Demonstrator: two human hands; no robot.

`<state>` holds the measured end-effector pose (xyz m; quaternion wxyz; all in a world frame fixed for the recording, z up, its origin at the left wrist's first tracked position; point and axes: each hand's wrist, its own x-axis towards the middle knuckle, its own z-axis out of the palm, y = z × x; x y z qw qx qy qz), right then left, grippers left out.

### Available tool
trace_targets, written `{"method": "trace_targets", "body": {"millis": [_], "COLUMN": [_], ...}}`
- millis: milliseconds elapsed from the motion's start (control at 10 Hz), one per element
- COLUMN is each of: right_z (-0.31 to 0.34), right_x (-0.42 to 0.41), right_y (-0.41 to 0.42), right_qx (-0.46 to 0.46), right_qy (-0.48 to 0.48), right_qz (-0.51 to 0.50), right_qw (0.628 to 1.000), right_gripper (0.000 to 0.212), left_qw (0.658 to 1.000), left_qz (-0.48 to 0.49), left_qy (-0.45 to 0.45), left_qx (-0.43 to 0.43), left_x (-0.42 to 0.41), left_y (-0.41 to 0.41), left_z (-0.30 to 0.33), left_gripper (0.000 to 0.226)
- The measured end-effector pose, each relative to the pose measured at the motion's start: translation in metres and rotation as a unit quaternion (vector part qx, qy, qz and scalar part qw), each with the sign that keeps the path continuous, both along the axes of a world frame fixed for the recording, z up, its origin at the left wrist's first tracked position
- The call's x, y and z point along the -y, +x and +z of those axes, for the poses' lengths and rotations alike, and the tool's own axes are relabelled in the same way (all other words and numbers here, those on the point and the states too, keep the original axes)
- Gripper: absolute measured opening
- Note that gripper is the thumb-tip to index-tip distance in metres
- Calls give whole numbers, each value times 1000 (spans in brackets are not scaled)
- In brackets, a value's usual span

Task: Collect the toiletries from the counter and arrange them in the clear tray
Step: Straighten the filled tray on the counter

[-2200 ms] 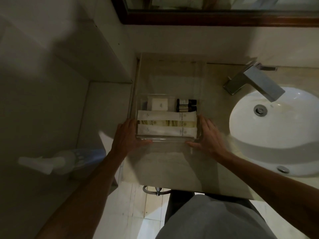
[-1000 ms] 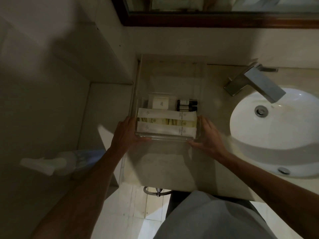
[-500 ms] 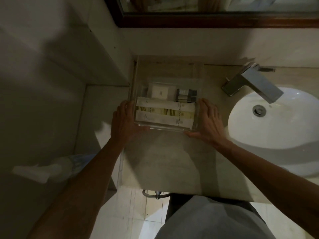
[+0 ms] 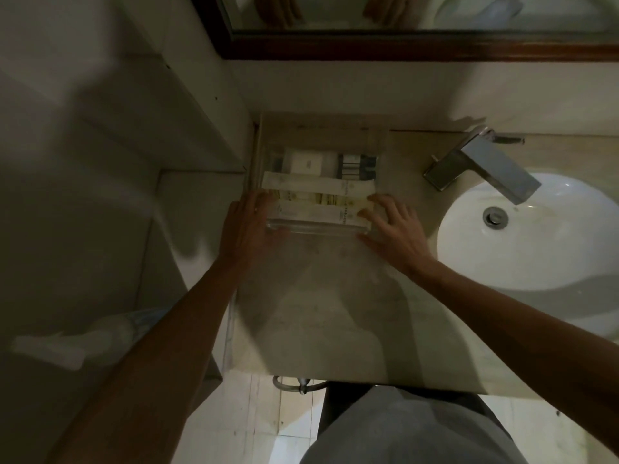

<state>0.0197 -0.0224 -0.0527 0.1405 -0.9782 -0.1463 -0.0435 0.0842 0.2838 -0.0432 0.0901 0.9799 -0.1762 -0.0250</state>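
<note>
While both hands press flat-fingered against its sides, the clear tray (image 4: 318, 227) sits on the counter (image 4: 335, 296) between the left hand (image 4: 249, 229) and the right hand (image 4: 393, 226). Packets (image 4: 318, 199) lie between the fingertips; a soap box (image 4: 308, 162) and bottles (image 4: 356, 165) lie beyond.

A white sink (image 4: 536, 236) sits in the right side of the tabletop (image 4: 335, 313). It has a round metal drain (image 4: 495, 216) in the middle. A shiny metal tap (image 4: 485, 167) stands at the back edge and leans out over the sink. A mirror (image 4: 418, 11) with a dark wood frame hangs on the wall behind. Past the left edge, lower down, stands a blurry spray bottle (image 4: 83, 339). Pale floor tiles (image 4: 254, 426) show below the front edge.
</note>
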Motion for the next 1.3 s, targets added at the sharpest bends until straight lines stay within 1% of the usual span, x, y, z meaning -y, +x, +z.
{"method": "trace_targets", "body": {"millis": [100, 200, 300, 400, 500, 600, 700, 800, 900, 1000, 1100, 1200, 1300], "right_z": [-11, -16, -13, -11, -10, -9, -9, -8, 1, 7, 12, 18, 42], "right_x": [6, 14, 14, 13, 16, 16, 12, 11, 12, 13, 12, 6, 8], "right_y": [2, 7, 13, 19, 27, 34, 35, 41, 55, 64, 64, 61, 54], "right_qx": [15, -14, -23, -41, -47, -17, 12, 8, -37, -54, -64, -77, -94], "right_qy": [-47, -78, -83, -71, -59, -37, -9, 11, 24, 26, 22, 24, 24], "right_qz": [52, 46, 39, 20, 5, 10, -13, -50, -71, -72, -84, -86, -74], "right_qw": [997, 996, 996, 996, 997, 999, 1000, 999, 997, 996, 994, 993, 993], "right_gripper": [31, 33, 37, 42, 38, 35, 44, 49, 62, 72, 76, 84, 101], "left_qw": [996, 994, 993, 997, 998, 996, 996, 995, 994, 991, 991, 997, 1000], "left_qz": [-79, -98, -103, -68, -36, -54, -62, -72, -80, -106, -102, -63, -6], "left_qy": [-1, 14, 23, 20, 12, 10, 2, 9, 15, 29, 38, 33, 7], "left_qx": [32, 43, 49, 37, 49, 65, 61, 65, 70, 83, 75, 23, -23], "left_x": [-1, -2, -3, 0, 8, 10, 9, 15, 21, 22, 28, 33, 43], "left_y": [5, 9, 12, 15, 22, 31, 37, 40, 47, 52, 46, 37, 14], "left_z": [-1, -3, -5, -1, 6, 6, 5, 3, 5, 7, 9, 11, 25], "left_gripper": [41, 34, 34, 42, 53, 59, 59, 54, 56, 55, 52, 60, 67]}}
